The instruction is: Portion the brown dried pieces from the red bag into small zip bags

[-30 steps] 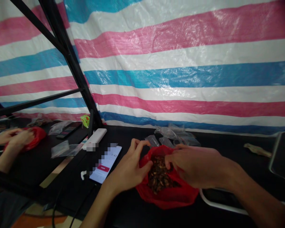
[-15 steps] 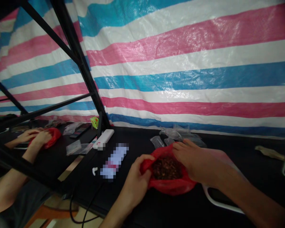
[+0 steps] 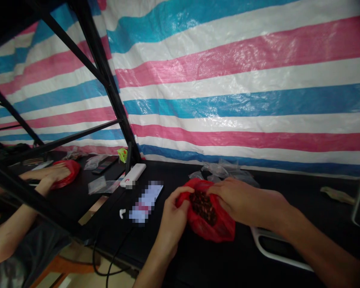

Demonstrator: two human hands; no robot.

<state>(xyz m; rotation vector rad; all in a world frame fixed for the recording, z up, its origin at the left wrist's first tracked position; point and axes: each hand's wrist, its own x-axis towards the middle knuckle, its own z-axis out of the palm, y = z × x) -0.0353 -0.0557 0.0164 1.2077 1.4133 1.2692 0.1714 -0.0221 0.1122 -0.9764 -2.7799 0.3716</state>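
A red plastic bag (image 3: 219, 225) sits on the black tabletop, holding a mass of dark brown pieces (image 3: 203, 207), possibly seeds or nuts. My left hand (image 3: 174, 212) grips the bag's near left rim. My right hand (image 3: 246, 206) pinches the opposite rim from the right, its fingertips at the bag's mouth. Both hands draw the mouth narrow, and most of the contents are hidden inside.
A blurred phone (image 3: 145, 202) and white power bank (image 3: 133, 175) lie left of the bag, with crumpled clear plastic bags (image 3: 225, 170) behind it. Beyond a black metal frame (image 3: 108, 80), another person's hands (image 3: 48, 176) rest on a second red bag (image 3: 72, 170).
My hands have closed in on the bag's rim from both sides, gathering its wide mouth narrower. The view has also shifted slightly.
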